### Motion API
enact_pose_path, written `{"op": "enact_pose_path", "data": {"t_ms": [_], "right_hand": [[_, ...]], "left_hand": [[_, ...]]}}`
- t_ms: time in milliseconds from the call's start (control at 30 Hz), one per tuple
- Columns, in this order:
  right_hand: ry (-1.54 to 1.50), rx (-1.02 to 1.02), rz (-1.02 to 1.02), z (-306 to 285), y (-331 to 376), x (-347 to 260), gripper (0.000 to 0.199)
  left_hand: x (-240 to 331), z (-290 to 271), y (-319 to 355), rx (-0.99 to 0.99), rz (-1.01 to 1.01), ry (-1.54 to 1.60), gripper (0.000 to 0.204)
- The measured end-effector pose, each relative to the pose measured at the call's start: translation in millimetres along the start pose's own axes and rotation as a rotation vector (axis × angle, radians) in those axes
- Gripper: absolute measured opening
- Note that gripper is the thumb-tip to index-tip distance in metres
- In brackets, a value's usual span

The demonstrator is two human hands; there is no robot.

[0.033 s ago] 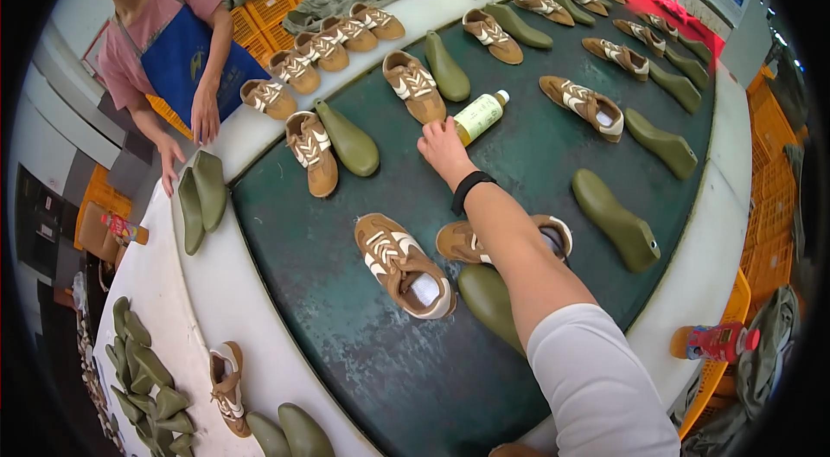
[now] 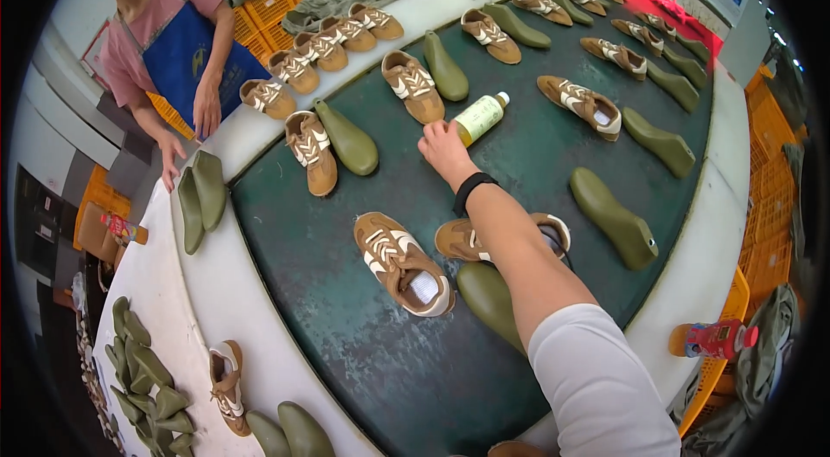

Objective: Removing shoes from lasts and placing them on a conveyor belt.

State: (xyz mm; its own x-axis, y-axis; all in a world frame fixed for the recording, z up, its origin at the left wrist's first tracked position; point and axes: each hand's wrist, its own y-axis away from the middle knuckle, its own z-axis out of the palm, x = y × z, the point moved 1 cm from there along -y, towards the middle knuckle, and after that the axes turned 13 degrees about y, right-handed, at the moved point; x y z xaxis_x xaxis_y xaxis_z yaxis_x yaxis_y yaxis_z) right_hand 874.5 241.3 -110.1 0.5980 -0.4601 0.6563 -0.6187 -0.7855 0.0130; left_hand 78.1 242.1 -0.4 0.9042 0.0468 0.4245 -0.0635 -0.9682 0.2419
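Note:
My right hand (image 2: 444,151) reaches over the dark green belt (image 2: 294,293), a black band round its wrist. Its curled fingers are at the base of a bottle with a pale green label and white cap (image 2: 480,117), which lies on the belt. The grip is partly hidden by the hand. Just beyond the fingers is the toe of a brown sneaker with white stripes (image 2: 412,85), beside an olive-green shoe last (image 2: 445,68). Beneath my forearm lie another sneaker (image 2: 456,241) and a last (image 2: 487,297), both partly covered. My left hand does not show.
More sneakers (image 2: 402,265) and lasts (image 2: 612,217) lie along the belt. A co-worker in a blue apron (image 2: 186,59) stands at the far left, one hand near two upright lasts (image 2: 207,189). A red-labelled bottle (image 2: 713,340) stands on the right rim; orange crates (image 2: 765,189) line the side.

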Motion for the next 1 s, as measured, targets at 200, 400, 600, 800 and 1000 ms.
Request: {"op": "enact_pose_path", "data": {"t_ms": [200,400,600,800,1000], "right_hand": [[-0.513,0.141,0.448,-53,80,116,0.043],[-1.025,0.19,0.737,-147,254,282,0.069],[-2.056,0.542,0.768,-202,527,369,0.05],[-2.512,0.807,0.749,-191,761,281,0.046],[-2.989,0.869,0.393,-164,832,121,0.059]], "left_hand": [[5,-11,10,-0.038,0.098,-0.003,0.07],[-48,-19,-6,-0.127,0.27,-0.016,0.078],[-67,-23,-26,-0.222,0.436,0.024,0.077],[-68,-32,-26,-0.256,0.449,-0.049,0.076],[-89,-25,-55,-0.146,0.5,-0.112,0.067]]}}
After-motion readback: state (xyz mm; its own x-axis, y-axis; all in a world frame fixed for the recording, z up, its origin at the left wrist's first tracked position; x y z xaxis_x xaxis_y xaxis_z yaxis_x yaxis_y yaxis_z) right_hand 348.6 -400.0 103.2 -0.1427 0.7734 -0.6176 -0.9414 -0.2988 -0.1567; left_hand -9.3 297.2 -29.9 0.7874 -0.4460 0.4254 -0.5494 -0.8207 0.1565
